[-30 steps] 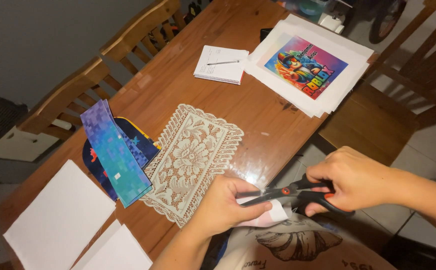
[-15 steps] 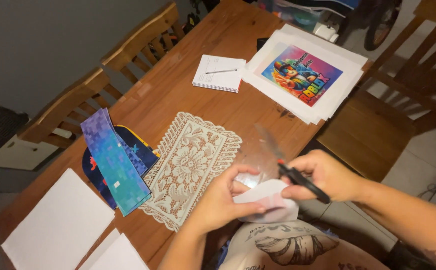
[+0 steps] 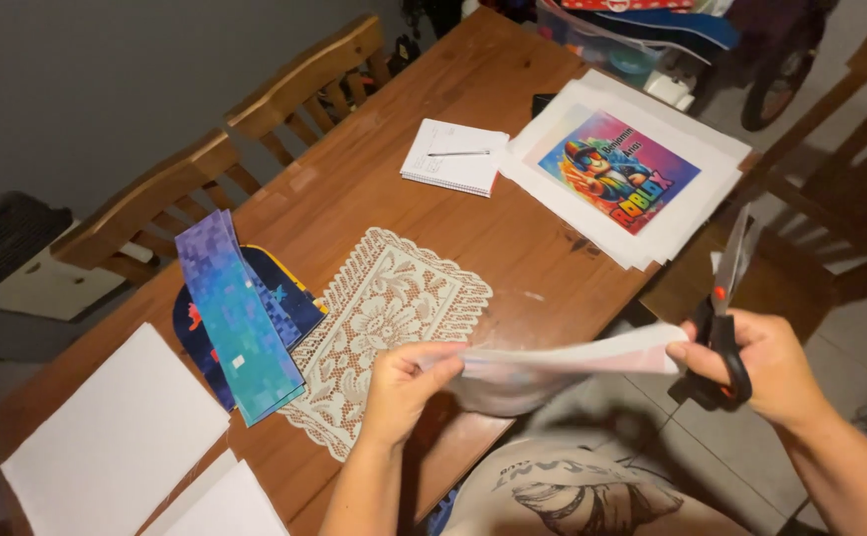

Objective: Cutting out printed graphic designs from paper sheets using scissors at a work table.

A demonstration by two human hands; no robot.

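Well off to the left of our left hand [image 3: 401, 389], white blank sheets [image 3: 106, 442] lie flat on the wooden surface [image 3: 374, 179]. Nearer that hand, still on its left, a long blue-and-violet pixel-patterned strip [image 3: 237, 320] rests tilted across a dark card shape with a yellow edge [image 3: 289, 298]. Just beside the left hand and partly under it lies a cream lace mat [image 3: 389, 318]. Our left hand is closed in a pinch on the left end of a white paper sheet [image 3: 553, 362], thumb on top, fingers below. The sheet stretches sideways between our two hands, held above the surface's near edge, sagging a little in the middle. Beyond the hands, towards the far side, a small white notepad [image 3: 453, 157] lies with a pen [image 3: 458, 153] across it. Further right, beyond our right hand [image 3: 761, 362], a stack of white sheets [image 3: 573, 199] carries a bright rectangular print [image 3: 619, 171] in pink, blue and yellow with a cartoon figure. Our right hand is closed around the black handles of the scissors [image 3: 723, 308], whose blades point up and away, and its fingertips also pinch the right end of the paper sheet. Wooden chairs [image 3: 304, 79] stand along the far left side of the surface.
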